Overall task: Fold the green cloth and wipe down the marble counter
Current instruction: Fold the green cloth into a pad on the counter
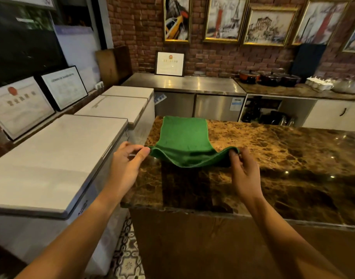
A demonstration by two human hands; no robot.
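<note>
A green cloth (184, 137) lies on the left end of the brown marble counter (283, 158), its far edge at the counter's back edge. Its near edge is lifted off the marble and sags in the middle. My left hand (128, 160) pinches the near left corner between thumb and fingers. My right hand (243, 170) pinches the near right corner. Both hands hover just above the counter, about a cloth's width apart.
White chest freezers (57, 162) stand to the left of the counter, with framed certificates (19, 105) behind them. A steel worktop (182, 83) runs along the brick wall, with pots (269, 77) and white cups (319, 83) at the back right. Patterned floor tiles (128, 256) show below.
</note>
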